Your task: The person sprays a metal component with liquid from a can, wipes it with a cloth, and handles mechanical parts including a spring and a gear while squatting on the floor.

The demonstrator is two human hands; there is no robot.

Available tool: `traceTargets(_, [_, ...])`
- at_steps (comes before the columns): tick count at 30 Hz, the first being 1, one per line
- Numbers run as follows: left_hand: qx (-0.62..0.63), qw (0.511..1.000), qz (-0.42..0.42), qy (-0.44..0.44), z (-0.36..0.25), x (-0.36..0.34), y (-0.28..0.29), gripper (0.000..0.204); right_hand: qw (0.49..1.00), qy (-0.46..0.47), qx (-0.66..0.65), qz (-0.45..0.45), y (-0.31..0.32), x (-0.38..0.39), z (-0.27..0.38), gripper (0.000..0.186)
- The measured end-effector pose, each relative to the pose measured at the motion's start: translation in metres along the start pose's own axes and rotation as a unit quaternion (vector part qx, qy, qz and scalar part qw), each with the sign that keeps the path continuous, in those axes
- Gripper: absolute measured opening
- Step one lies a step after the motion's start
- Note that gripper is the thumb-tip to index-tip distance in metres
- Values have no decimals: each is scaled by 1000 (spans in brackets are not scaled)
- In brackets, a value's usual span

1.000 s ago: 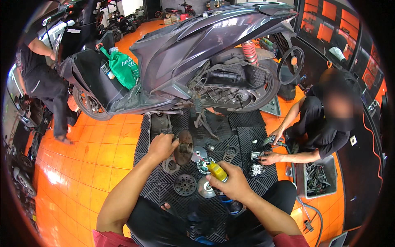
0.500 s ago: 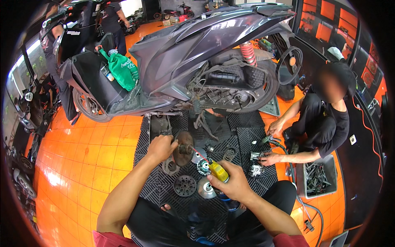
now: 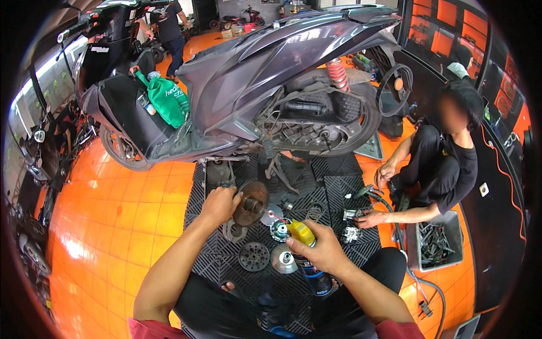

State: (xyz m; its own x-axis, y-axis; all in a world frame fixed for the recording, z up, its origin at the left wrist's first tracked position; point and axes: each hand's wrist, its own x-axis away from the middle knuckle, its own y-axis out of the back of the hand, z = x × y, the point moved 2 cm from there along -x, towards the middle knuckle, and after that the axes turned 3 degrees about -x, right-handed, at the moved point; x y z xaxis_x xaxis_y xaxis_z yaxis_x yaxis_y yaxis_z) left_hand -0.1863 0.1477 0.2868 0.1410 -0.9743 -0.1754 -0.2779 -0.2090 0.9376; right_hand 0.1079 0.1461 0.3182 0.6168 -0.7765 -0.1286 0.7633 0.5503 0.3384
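My left hand [image 3: 219, 204] is closed on the rim of a brownish metal pulley disc [image 3: 244, 217], its round hub facing right. In my right hand [image 3: 322, 248] is a spray can [image 3: 316, 278] with a dark blue body and a yellow trigger top [image 3: 301, 232]. A thin red straw runs from the top toward the hub. Whether any spray comes out I cannot tell. Under my hands lie a round clutch part with holes [image 3: 254, 256], a shiny disc [image 3: 283, 259] with a hub, and a small toothed metal part [image 3: 278, 230].
A dark grey scooter [image 3: 271, 79] stands across the far side, its drive side uncovered. A black ribbed mat [image 3: 339, 186] lies under the parts. To the right a co-worker [image 3: 446, 164] squats by metal parts [image 3: 353, 233], a hose, and a grey bin [image 3: 437, 240] of tools.
The disc has turned, showing more of its hub face. The spray can has shifted slightly and more of its body shows. The co-worker's far hand has left the hose's gun; people behind have moved.
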Motion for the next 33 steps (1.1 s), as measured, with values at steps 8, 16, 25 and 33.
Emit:
traceTargets(8, [11, 998, -49, -46, -2, -1, 8, 21, 991, -49, -128, 4, 8, 3, 5, 34])
traceTargets(16, [102, 990, -91, 48, 27, -2, 0, 27, 981, -49, -187, 13, 13, 4, -1, 36])
traceTargets(25, [384, 886, 9, 261, 45, -1, -3, 34, 987, 2, -161, -26, 16, 8, 1, 34])
traceTargets(33, [528, 796, 37, 294, 49, 0, -12, 33, 991, 22, -134, -23, 14, 11, 14, 33])
